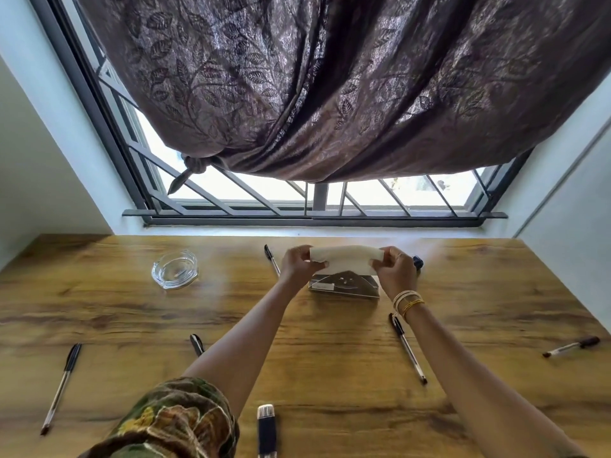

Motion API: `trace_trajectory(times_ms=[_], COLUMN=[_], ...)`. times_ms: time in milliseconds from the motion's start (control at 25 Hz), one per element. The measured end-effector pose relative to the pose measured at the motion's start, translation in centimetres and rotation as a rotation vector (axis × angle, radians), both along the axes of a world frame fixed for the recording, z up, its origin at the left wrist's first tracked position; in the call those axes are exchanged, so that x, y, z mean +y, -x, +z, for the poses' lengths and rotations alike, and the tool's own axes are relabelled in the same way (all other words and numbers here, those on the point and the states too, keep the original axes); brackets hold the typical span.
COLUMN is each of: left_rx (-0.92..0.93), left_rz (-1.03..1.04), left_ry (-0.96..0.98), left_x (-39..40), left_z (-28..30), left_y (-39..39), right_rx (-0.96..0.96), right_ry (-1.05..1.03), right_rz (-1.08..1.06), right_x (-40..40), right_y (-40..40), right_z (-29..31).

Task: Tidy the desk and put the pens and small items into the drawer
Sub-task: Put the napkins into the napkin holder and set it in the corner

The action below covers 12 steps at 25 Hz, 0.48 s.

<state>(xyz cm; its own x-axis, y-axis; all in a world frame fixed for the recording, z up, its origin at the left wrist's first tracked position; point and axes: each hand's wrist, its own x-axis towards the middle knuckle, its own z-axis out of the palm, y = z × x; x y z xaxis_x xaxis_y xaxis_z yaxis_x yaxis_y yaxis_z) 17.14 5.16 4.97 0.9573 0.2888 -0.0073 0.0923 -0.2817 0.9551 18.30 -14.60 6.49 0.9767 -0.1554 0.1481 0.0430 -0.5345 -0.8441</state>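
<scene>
1. At centre frame, your left hand [299,264] and right hand [395,271] each pinch an end of a white napkin stack [347,259] above its metal holder [344,285].
2. Across the worktop [132,319], pens lie scattered: one at lower left [61,388], another right of centre [408,348].

**Backlit window, wide-angle bend**

Daylight comes through the window [251,190], blown out to white below the curtain [330,77]. A pale glare streaks the far counter [231,259]. Walls and frame lines bow outward at the edges. Slight softness throughout; shadows are faint.
</scene>
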Motion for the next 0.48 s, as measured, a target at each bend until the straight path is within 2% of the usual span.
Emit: trace_trajectory(times_ms=[120,480], left_rx=[0.033,0.123], left_rz=[-0.01,-0.053], left_ry=[-0.125,-0.179], left_x=[0.0,0.1], left_z=[-0.9,-3.2], left_y=[-0.3,0.2], right_rx=[0.007,0.096], right_ry=[0.041,0.091], right_rz=[-0.008,-0.038], right_x=[-0.1,-0.9], right_y=[0.3,0.1], right_z=[-0.9,-3.7])
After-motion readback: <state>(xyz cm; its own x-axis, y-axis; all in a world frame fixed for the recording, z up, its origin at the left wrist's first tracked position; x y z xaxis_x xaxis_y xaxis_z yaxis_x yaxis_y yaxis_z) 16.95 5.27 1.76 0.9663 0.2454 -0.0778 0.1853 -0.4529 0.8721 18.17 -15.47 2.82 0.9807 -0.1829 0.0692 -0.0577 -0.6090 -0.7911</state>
